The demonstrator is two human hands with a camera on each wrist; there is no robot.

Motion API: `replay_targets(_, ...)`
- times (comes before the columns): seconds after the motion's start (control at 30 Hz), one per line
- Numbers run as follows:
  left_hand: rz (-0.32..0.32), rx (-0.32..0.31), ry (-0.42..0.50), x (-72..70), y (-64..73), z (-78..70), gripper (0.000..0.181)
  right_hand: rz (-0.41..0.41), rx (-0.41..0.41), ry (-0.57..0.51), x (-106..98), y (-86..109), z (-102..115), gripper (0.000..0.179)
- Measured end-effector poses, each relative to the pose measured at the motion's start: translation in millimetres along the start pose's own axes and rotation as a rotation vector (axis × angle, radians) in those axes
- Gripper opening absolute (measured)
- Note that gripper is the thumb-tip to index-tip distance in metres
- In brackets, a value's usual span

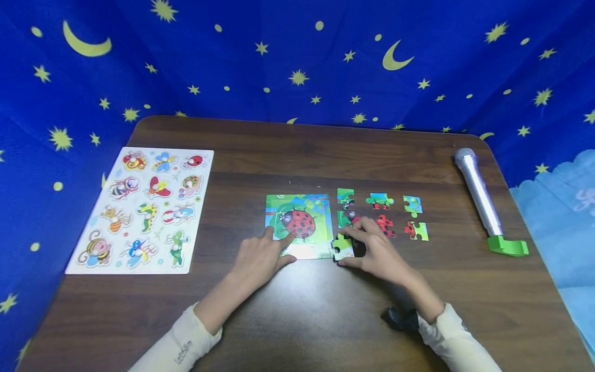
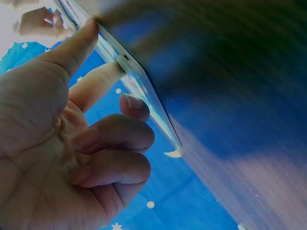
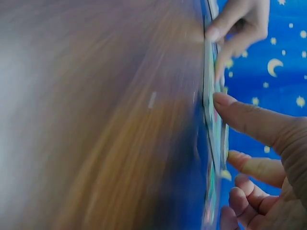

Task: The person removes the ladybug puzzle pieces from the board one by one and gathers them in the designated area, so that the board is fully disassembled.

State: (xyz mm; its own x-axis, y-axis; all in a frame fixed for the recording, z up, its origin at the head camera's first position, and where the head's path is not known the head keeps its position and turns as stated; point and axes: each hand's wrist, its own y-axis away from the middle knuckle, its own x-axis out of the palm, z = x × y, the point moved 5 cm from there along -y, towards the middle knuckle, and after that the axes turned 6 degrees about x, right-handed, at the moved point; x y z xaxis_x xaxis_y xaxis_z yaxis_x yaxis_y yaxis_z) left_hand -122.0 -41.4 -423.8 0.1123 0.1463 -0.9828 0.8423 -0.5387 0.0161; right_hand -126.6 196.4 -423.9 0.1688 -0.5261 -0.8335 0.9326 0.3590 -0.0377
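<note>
A square puzzle board (image 1: 307, 250) printed with a red ladybug lies flat mid-table. My left hand (image 1: 260, 254) is at its left side, index fingertip on the picture and thumb at the near edge; the left wrist view shows the other fingers curled in. Just right of the board, my right hand (image 1: 378, 253) pinches a green-and-white jigsaw piece (image 1: 344, 248) between thumb and index finger. That piece sits at the board's lower right corner, its edge overlapping the board in the head view. Several other ladybug pieces (image 1: 385, 226) lie beyond the right hand, partly hidden by it.
A white peg puzzle (image 1: 160, 217) with insect figures lies at the left. On the right is a silver toy microphone (image 1: 479, 191) with a green end (image 1: 507, 246). A blue star-and-moon cloth (image 1: 297, 57) hangs behind the table (image 1: 302, 155).
</note>
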Motion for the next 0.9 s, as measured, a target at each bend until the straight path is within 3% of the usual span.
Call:
replay_targets(0.23,0.013,-0.020,0.019,0.2,1.5,2.4,0.052,-0.077,-0.032,0.050,-30.4,32.0,-38.9,0.063)
replay_targets(0.47,0.013,-0.025,0.028,0.9,2.2,2.9,0.053,-0.080,0.047,0.085,-54.0,60.5,-74.9,0.062)
replay_targets(0.9,-0.007,-0.011,0.043,0.8,-0.7,-1.0,0.052,-0.085,0.023,0.148,-76.2,80.7,-107.0,0.062)
